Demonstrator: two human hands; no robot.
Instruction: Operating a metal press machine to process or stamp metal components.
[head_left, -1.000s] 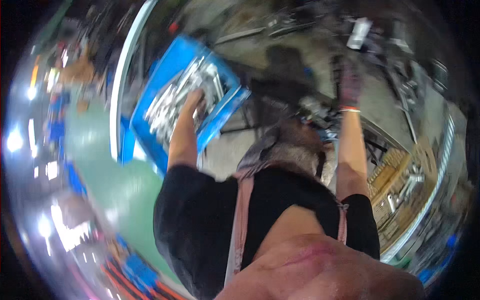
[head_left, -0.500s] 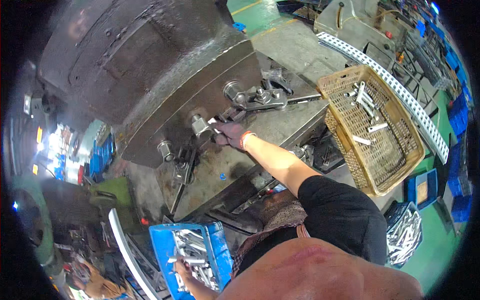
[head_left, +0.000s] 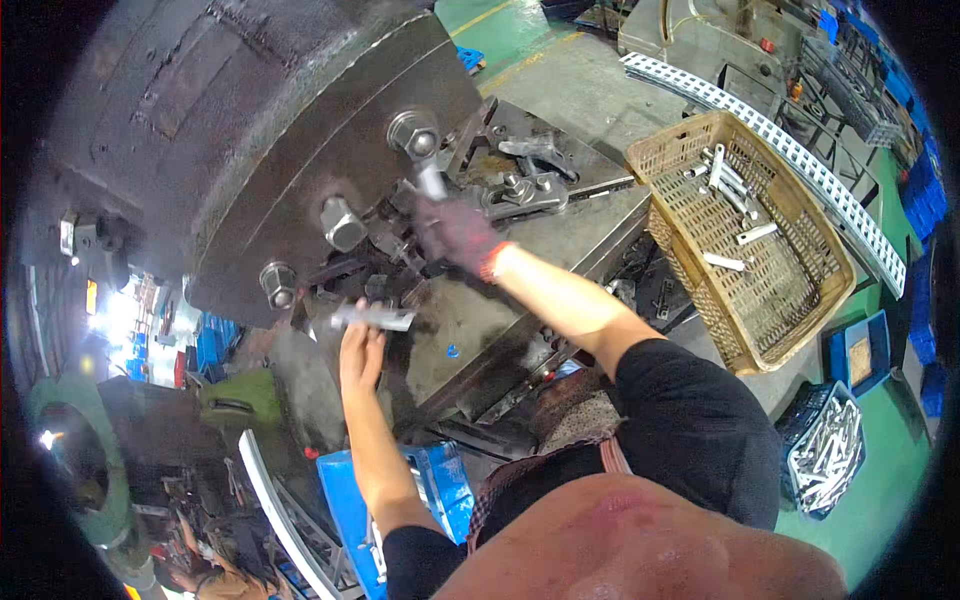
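holding a short metal bar (head_left: 372, 318) in the bare left hand (head_left: 360, 350), fingers pinched on it, long axis level, just under the press block (head_left: 250, 130). gloved right hand (head_left: 455, 232) is closed round a lever (head_left: 430, 180) below the big nut (head_left: 415, 133), nearer the block. basket (head_left: 690, 300) well right.

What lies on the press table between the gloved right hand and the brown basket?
In the head view, between the right hand and the basket lie dark metal clamps bolted to the grey table; the stretch nearest the basket is bare.
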